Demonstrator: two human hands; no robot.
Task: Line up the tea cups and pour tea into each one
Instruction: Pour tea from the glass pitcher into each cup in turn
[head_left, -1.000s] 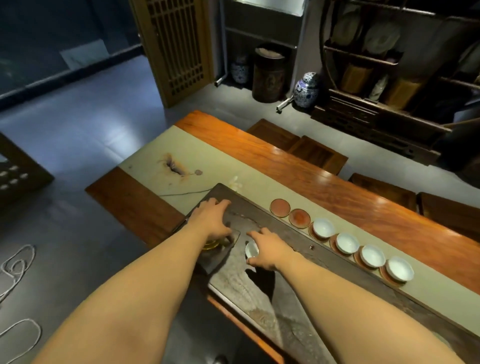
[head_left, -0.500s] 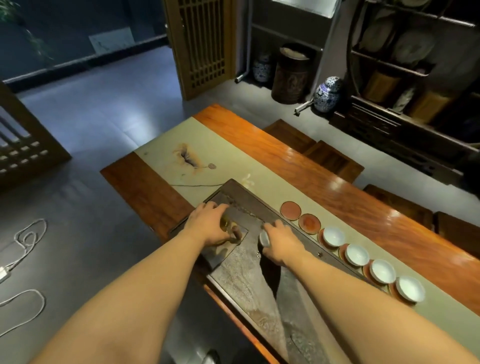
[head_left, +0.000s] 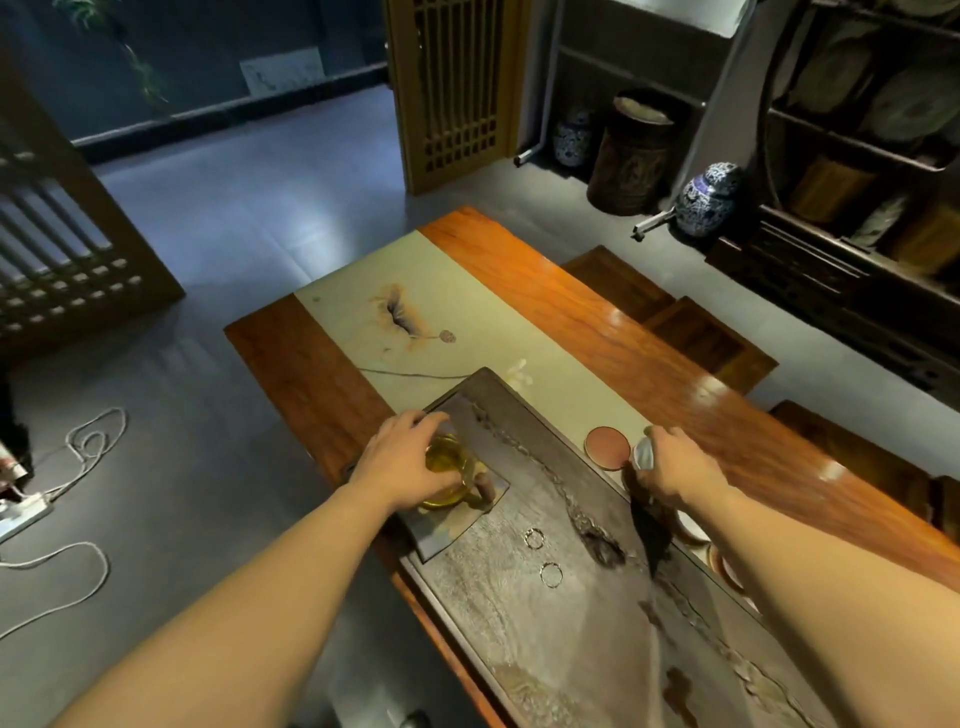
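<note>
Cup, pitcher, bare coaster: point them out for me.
cup (head_left: 643, 453), head view, its white wall beside the right hand's fingers
pitcher (head_left: 445, 462), head view, its tea-filled glass body
coaster (head_left: 605, 446), head view, its red top

Two bare forearms, no sleeves, bare hands (head_left: 405, 462)

Tea pitcher and one cup at mid-frame, both in hand.

A clear glass pitcher of yellow-green tea (head_left: 445, 475) stands upright at centre frame on the dark stone tea tray (head_left: 545, 613), under the left hand (head_left: 402, 460). Right of centre, a small white porcelain tea cup (head_left: 642, 454) is tilted in the right hand (head_left: 675, 467), just beside a round reddish-brown coaster (head_left: 607, 446).
</note>
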